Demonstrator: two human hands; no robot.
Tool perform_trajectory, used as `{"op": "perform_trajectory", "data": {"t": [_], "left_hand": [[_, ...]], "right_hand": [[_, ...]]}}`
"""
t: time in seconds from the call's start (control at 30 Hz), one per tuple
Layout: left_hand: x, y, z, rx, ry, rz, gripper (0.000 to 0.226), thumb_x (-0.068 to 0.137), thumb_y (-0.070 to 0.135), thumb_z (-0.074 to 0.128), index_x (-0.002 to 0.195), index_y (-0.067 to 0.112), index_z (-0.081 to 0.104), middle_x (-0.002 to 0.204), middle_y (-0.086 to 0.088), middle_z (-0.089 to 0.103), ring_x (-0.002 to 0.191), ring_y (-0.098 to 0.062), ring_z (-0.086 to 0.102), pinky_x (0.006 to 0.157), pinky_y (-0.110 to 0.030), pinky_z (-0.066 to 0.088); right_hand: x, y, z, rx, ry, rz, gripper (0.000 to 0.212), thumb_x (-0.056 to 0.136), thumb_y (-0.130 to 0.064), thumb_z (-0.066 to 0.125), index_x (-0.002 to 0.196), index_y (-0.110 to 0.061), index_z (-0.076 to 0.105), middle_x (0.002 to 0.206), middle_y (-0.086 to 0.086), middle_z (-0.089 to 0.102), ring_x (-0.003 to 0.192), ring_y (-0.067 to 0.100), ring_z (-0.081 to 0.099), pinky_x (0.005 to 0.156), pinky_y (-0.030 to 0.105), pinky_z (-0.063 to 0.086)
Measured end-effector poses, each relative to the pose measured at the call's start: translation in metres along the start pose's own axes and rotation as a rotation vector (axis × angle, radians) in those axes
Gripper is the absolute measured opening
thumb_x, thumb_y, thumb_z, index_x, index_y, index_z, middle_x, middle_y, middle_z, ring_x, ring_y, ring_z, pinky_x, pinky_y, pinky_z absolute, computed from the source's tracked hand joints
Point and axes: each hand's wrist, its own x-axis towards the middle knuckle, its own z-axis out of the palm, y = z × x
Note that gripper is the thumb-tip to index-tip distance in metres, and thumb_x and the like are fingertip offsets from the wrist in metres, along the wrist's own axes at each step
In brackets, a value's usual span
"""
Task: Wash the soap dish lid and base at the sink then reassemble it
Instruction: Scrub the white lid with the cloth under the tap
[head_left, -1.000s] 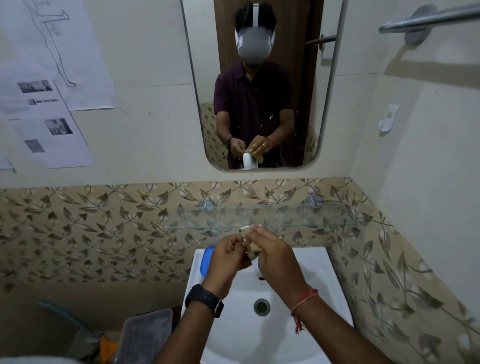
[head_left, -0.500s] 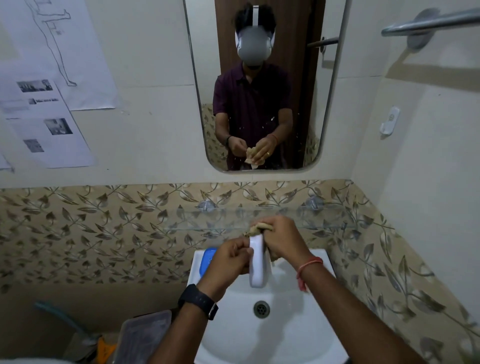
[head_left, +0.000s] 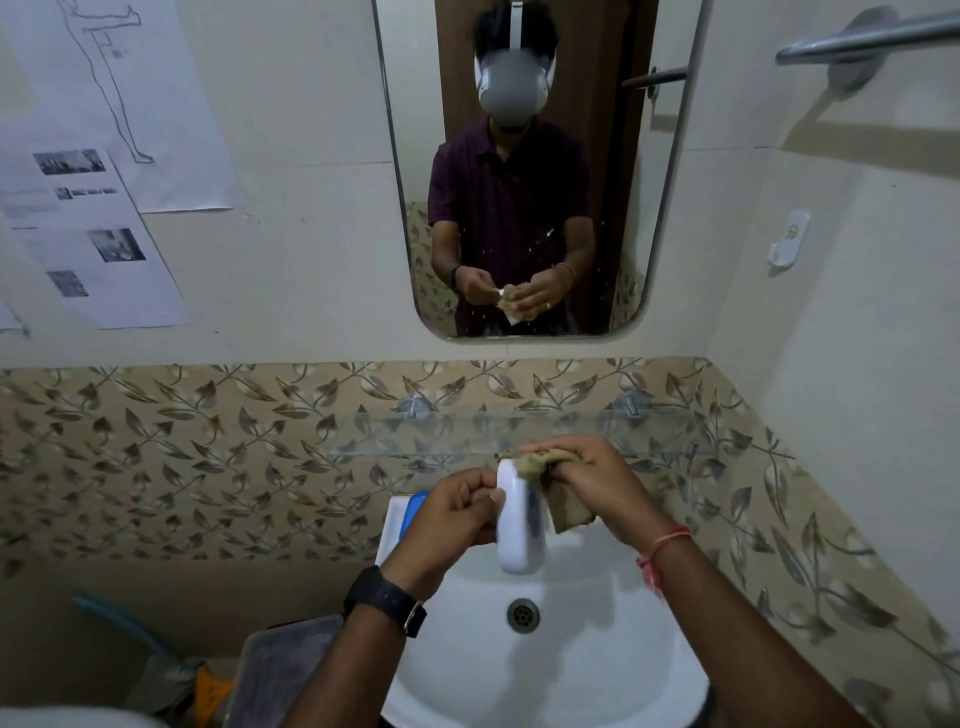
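Smooth, glossy white plastic makes up the white soap dish half (head_left: 519, 525), against a coarse, fibrous tan scrub cloth (head_left: 569, 509). The blue soap dish half (head_left: 415, 501) is smooth plastic too. The sink (head_left: 571, 670) is glazed white ceramic with a dull metal drain (head_left: 523, 614). A clear glass shelf (head_left: 467, 439) crosses softly shiny, leaf-patterned wall tiles (head_left: 208, 441). The towel rail (head_left: 872, 31) is polished metal, the wall sheets (head_left: 104, 234) matt paper and the watch strap (head_left: 384, 600) matt black.
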Motion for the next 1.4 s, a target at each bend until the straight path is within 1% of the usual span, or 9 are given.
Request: {"op": "perform_trajectory", "data": {"t": [0.17, 0.33, 0.43, 0.63, 0.73, 0.9, 1.07, 1.27, 1.4], "left_hand": [[0.005, 0.003, 0.002, -0.255, 0.168, 0.018, 0.020, 0.105, 0.010, 0.052, 0.115, 0.002, 0.068, 0.103, -0.013, 0.077, 0.093, -0.024, 0.072, 0.078, -0.030, 0.062], [0.004, -0.006, 0.008, -0.363, 0.374, 0.112, 0.020, 0.105, 0.006, 0.050, 0.118, 0.002, 0.065, 0.110, -0.013, 0.076, 0.094, -0.017, 0.077, 0.074, -0.024, 0.061], [0.002, -0.018, 0.016, -0.352, 0.471, 0.182, 0.025, 0.105, 0.006, 0.051, 0.127, 0.000, 0.062, 0.119, -0.017, 0.074, 0.107, -0.027, 0.074, 0.080, -0.029, 0.061], [0.001, -0.032, 0.031, 0.006, 0.584, 0.293, 0.018, 0.105, 0.012, 0.054, 0.117, 0.005, 0.065, 0.102, -0.014, 0.076, 0.099, -0.030, 0.074, 0.078, -0.037, 0.064], [0.003, -0.036, 0.025, 0.195, 0.580, 0.317, 0.018, 0.102, 0.026, 0.055, 0.109, 0.015, 0.067, 0.090, -0.009, 0.074, 0.086, -0.029, 0.072, 0.074, -0.051, 0.063], [-0.003, -0.033, 0.026, 0.059, 0.523, 0.242, 0.017, 0.104, 0.011, 0.056, 0.114, 0.012, 0.069, 0.100, -0.013, 0.077, 0.097, -0.034, 0.074, 0.079, -0.047, 0.064], [-0.005, -0.015, 0.031, -0.169, 0.436, 0.219, 0.020, 0.105, 0.009, 0.053, 0.119, 0.003, 0.067, 0.105, -0.017, 0.078, 0.101, -0.031, 0.075, 0.083, -0.035, 0.062], [-0.011, -0.004, 0.004, -0.217, 0.433, 0.203, 0.020, 0.105, 0.008, 0.052, 0.116, 0.005, 0.068, 0.108, -0.018, 0.077, 0.098, -0.028, 0.075, 0.079, -0.030, 0.062], [-0.015, -0.005, 0.011, -0.151, 0.289, 0.172, 0.023, 0.106, 0.007, 0.050, 0.116, 0.001, 0.069, 0.105, -0.018, 0.078, 0.099, -0.034, 0.075, 0.080, -0.034, 0.062]], "right_hand": [[-0.012, 0.022, 0.010, 0.599, -0.041, 0.439, 0.041, 0.093, 0.010, 0.043, 0.125, 0.003, 0.067, 0.095, 0.019, 0.075, 0.069, 0.030, 0.070, 0.047, 0.031, 0.056], [-0.032, 0.035, 0.032, 0.961, -0.031, 0.513, 0.043, 0.095, 0.010, 0.032, 0.123, -0.001, 0.064, 0.108, 0.021, 0.074, 0.078, 0.030, 0.078, 0.078, 0.042, 0.059], [-0.042, 0.032, 0.040, 1.071, 0.034, 0.519, 0.038, 0.097, 0.012, 0.035, 0.117, -0.001, 0.064, 0.108, 0.023, 0.074, 0.076, 0.030, 0.079, 0.063, 0.034, 0.066], [-0.050, 0.025, 0.049, 0.818, 0.116, 0.590, 0.024, 0.092, 0.010, 0.051, 0.109, 0.007, 0.067, 0.102, 0.031, 0.075, 0.102, 0.046, 0.070, 0.098, 0.054, 0.049], [-0.052, 0.013, 0.036, 0.832, 0.114, 0.510, 0.028, 0.091, 0.010, 0.055, 0.117, 0.009, 0.066, 0.113, 0.028, 0.074, 0.106, 0.042, 0.071, 0.092, 0.045, 0.056], [-0.034, -0.025, 0.017, 0.451, 0.371, 0.092, 0.037, 0.095, 0.003, 0.059, 0.092, -0.028, 0.078, 0.097, -0.004, 0.079, 0.099, 0.021, 0.073, 0.088, 0.038, 0.059], [-0.020, -0.021, 0.031, -0.064, 0.121, -0.159, 0.043, 0.095, 0.002, 0.060, 0.116, -0.032, 0.076, 0.123, -0.014, 0.073, 0.107, -0.013, 0.064, 0.094, 0.014, 0.055], [-0.033, 0.019, 0.043, -0.084, 0.128, -0.038, 0.047, 0.095, 0.005, 0.055, 0.123, -0.029, 0.073, 0.122, -0.015, 0.071, 0.107, 0.015, 0.073, 0.082, 0.036, 0.063], [-0.018, 0.002, 0.050, -0.054, 0.185, -0.125, 0.040, 0.097, 0.001, 0.058, 0.126, -0.023, 0.072, 0.128, -0.006, 0.072, 0.108, 0.005, 0.070, 0.086, 0.014, 0.058]]}}
